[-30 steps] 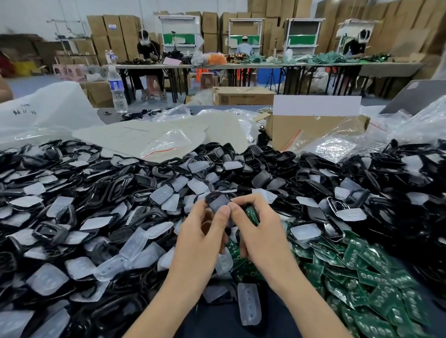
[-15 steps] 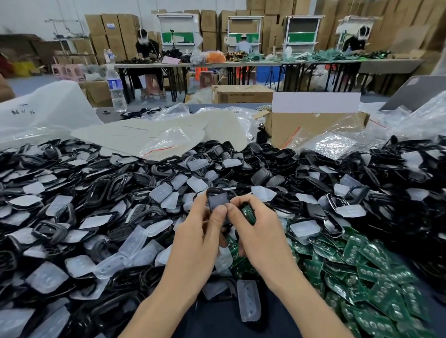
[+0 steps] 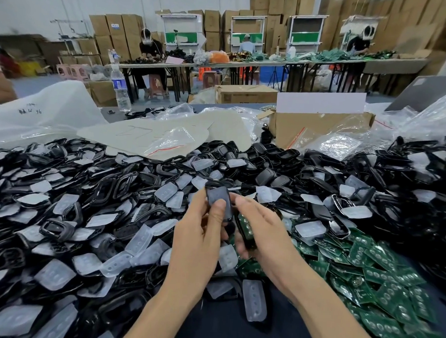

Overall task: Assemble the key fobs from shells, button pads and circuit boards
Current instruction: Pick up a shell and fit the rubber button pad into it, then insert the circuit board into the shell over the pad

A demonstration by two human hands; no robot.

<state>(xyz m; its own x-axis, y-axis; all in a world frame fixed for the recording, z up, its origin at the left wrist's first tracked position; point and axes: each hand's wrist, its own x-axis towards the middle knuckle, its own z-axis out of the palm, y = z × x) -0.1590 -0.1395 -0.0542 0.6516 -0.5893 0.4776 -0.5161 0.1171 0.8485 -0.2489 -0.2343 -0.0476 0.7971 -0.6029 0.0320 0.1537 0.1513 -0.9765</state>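
In the head view, our left hand (image 3: pixel 201 239) pinches a black shell (image 3: pixel 219 195) above the heaped surface, thumb on its greyish face, long axis near upright. Just to its right, our right hand (image 3: pixel 265 236) curls its fingers (image 3: pixel 243 202) round a second shell half carrying a green circuit board (image 3: pixel 244 226). The halves sit near each other but apart. The right hand hides the board's lower end.

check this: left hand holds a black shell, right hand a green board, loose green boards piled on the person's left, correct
No: head view shows loose green boards piled on the person's right. The left hand does hold a black shell, the right hand a green board.
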